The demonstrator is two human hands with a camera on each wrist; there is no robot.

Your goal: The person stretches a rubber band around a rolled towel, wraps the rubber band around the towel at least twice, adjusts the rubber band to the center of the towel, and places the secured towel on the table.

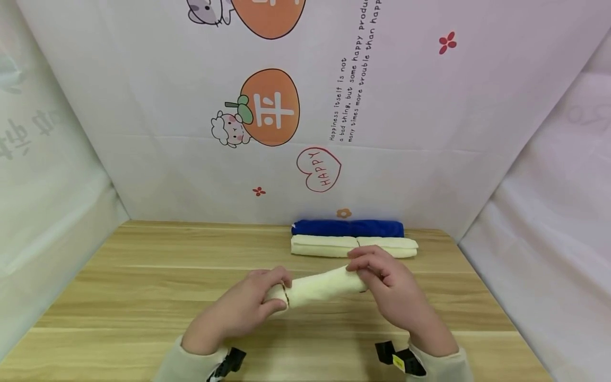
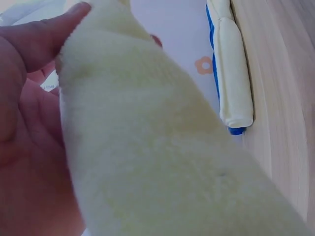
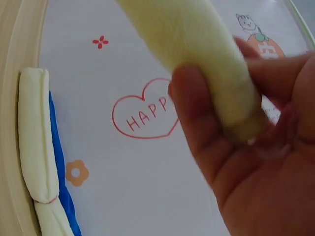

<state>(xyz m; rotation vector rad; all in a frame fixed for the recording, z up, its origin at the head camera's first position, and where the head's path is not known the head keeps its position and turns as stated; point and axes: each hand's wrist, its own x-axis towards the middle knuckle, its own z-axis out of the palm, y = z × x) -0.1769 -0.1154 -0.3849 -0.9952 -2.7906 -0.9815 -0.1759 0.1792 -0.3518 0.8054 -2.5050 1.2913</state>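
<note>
left hand (image 1: 248,302) grips rolled cream towel (image 1: 320,288) end | right hand (image 1: 386,284) grips other end

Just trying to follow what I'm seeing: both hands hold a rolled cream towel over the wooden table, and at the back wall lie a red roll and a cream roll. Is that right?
Nearly. The back roll is blue, not red; the head view shows it behind the cream roll. The rest stands: the left hand and right hand each grip an end of the rolled cream towel over the wooden table.
</note>
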